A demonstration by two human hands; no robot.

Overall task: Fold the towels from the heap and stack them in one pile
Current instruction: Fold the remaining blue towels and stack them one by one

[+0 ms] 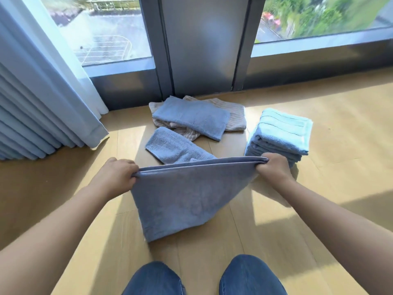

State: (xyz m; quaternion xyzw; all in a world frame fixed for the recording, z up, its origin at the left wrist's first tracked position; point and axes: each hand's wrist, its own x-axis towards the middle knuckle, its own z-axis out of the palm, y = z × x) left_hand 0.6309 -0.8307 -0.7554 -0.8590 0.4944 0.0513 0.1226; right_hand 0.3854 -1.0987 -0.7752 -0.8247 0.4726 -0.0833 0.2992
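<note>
Towel [182, 199]: doubled, nubby blue terry

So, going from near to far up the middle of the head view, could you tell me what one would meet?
Knees in jeans → held blue towel, gripped at its top corners by the left hand and right hand → loose blue towel → heap of blue and striped towels → window frame.

A living room or bedroom in a home, set high up: pale wood floor [319, 145], pleated curtain [32, 103], floor-level windows [106, 28] (a road and trees show far below), household towels [191, 118] on the boards.
</note>
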